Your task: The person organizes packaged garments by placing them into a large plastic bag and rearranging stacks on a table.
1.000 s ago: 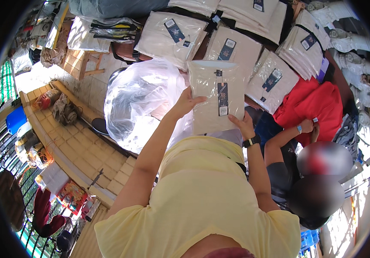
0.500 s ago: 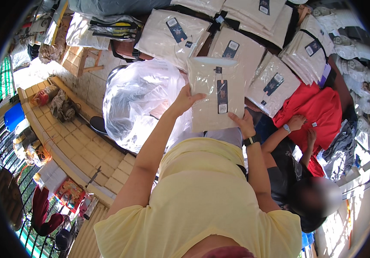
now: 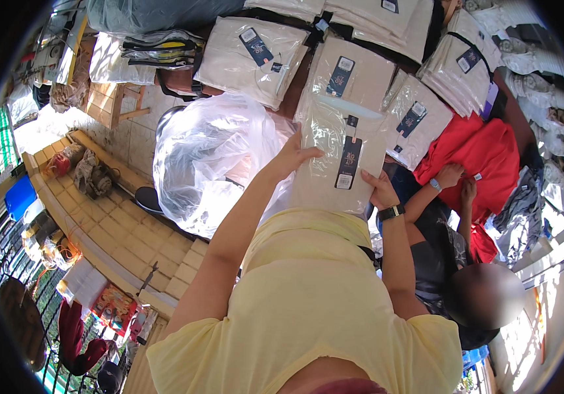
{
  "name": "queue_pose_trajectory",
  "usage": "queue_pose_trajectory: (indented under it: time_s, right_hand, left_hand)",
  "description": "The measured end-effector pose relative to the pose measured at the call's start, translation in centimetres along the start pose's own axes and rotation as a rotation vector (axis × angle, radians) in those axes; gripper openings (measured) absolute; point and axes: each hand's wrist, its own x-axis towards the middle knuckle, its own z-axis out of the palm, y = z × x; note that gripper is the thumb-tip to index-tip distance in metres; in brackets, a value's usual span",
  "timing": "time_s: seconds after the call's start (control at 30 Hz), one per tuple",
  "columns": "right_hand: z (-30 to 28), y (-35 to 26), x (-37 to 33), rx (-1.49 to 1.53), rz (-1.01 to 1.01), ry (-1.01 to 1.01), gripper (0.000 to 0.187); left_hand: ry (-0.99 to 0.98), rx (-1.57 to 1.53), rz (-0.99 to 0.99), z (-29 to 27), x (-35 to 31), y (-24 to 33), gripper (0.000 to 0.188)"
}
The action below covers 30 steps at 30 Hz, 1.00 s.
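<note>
Between my two hands is a folded cream garment in a clear plastic bag [image 3: 321, 177], with a dark blue tag showing through the front. My left hand [image 3: 297, 156] grips its left edge, thumb on top and fingers hidden beneath. On the lower right edge, my right hand [image 3: 380, 192] pinches it the same way. The package is close to my waist, and its upper edge overlaps a stack of similar packages [image 3: 353, 72]. Beside my left forearm bulges a large clear plastic sack [image 3: 209, 157] with pale things inside.
More bagged cream garments [image 3: 249, 62] lie in stacks across the table. To the right, a co-worker's hands [image 3: 451, 176] handle red cloth [image 3: 485, 154]. A wooden stool [image 3: 111, 102] stands far left, near a tiled ledge [image 3: 124, 217]. White balusters [image 3: 531, 98] line the right side.
The package in my hands has shifted slightly right and down, both hands moving with it. My view has shifted a little. The co-worker's hands remain at the red cloth.
</note>
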Motion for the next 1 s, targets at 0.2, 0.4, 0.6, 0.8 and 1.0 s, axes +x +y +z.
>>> queue_pose_trajectory:
  time_s: [0.2,0.4,0.6,0.8,1.0]
  right_hand:
    - [1.5,-0.1,0.6,0.0,-0.049,0.036,0.031]
    - [2.2,-0.2,1.0,0.016,-0.102,0.037,0.031]
    - [1.5,-0.5,1.2,0.167,-0.004,0.013,0.037]
    - [1.1,-1.1,2.2,0.341,0.142,-0.093,0.043]
    - [5.0,-1.7,2.7,0.261,-0.045,-0.092,0.041]
  left_hand:
    - [-0.003,-0.126,-0.068,-1.3,0.3,0.6,0.062]
    - [-0.071,-0.094,-0.122,-2.8,-1.9,-0.7,0.07]
    - [-0.114,-0.031,-0.126,-2.7,-3.9,-1.2,0.077]
    - [-0.227,-0.011,-0.155,-3.8,-5.0,0.2,0.073]
    - [-0.227,-0.705,-0.048,-8.1,-6.4,2.5,0.061]
